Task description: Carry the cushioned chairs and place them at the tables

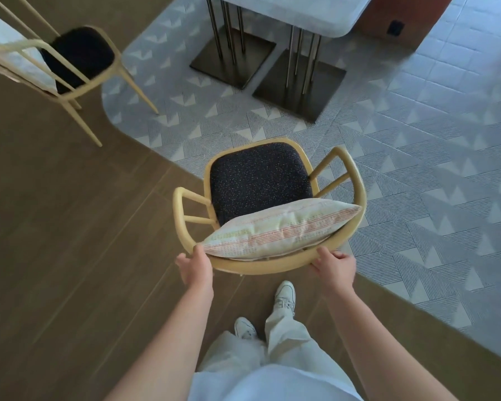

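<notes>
Both the left hand [195,267] and the right hand [334,266] grasp the curved back rail of a yellow armchair [272,267], whose dark speckled seat [258,178] holds a patterned pillow [278,228] just beyond the fingers.

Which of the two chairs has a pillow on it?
The near chair, held by both hands at its backrest: a patterned pillow lies on it. The far chair, upper left, has none.
</notes>
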`<state>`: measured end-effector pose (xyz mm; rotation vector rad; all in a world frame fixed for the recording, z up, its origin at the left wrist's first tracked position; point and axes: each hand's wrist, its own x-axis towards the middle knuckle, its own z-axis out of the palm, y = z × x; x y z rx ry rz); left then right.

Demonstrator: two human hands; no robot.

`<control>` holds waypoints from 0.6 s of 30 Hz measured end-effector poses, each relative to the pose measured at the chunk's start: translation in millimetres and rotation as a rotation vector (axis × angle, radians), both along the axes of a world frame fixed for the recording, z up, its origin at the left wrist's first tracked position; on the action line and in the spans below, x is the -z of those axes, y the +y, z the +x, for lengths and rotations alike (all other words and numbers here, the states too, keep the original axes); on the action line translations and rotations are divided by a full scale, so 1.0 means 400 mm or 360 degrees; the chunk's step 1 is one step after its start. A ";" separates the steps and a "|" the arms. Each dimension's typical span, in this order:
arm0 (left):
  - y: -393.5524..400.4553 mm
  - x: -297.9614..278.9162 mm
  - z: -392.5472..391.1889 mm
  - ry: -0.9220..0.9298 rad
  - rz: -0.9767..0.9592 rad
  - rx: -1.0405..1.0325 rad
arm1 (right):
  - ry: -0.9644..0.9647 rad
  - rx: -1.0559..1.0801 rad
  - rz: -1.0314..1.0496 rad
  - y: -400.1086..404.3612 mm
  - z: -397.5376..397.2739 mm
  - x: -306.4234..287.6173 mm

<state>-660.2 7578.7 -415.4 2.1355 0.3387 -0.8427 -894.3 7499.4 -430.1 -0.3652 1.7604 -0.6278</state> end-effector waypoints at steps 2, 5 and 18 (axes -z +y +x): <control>0.005 0.009 0.008 0.0158 -0.0119 -0.0093 | -0.0052 -0.0010 0.0047 0.006 -0.004 0.005; 0.012 0.017 0.016 0.0460 -0.0287 -0.0186 | -0.0229 -0.0040 0.0131 0.010 0.001 0.003; 0.011 0.064 0.141 0.0736 -0.0391 -0.0070 | -0.0359 0.0041 0.0130 0.009 0.097 0.007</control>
